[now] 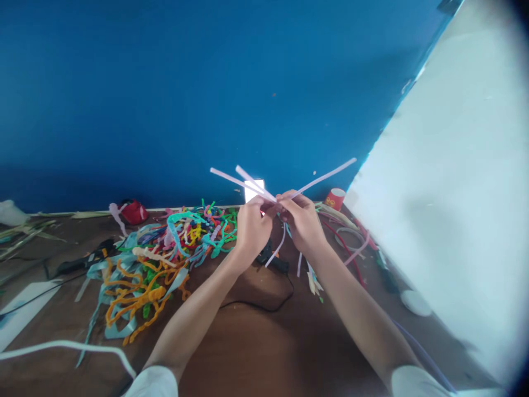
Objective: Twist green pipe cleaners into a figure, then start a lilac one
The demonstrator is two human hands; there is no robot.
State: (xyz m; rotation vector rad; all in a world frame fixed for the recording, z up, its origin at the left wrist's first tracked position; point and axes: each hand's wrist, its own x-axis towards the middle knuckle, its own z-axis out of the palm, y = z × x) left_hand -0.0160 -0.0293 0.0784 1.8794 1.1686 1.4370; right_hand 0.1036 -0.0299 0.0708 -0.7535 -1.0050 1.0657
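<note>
My left hand (pixel 255 229) and my right hand (pixel 305 225) meet above the table, both closed on a bundle of pale lilac pipe cleaners (pixel 324 177). Two stems stick out to the upper left and one to the upper right, while others hang below my fingers. Fingertips of both hands pinch the stems where they cross; the exact crossing is partly hidden. Behind my left hand stands a phone-like device with a bright white screen (pixel 253 189). Under the hands lies a dark object with a black cable (pixel 273 306), mostly covered.
A tangled heap of coloured pipe cleaners (pixel 194 234) spreads over the table's left, with an orange bunch (pixel 152 298) in front. A red paper cup (pixel 335 199) stands at the back right, near the white wall (pixel 446 182). A blue wall (pixel 185 99) closes off the back.
</note>
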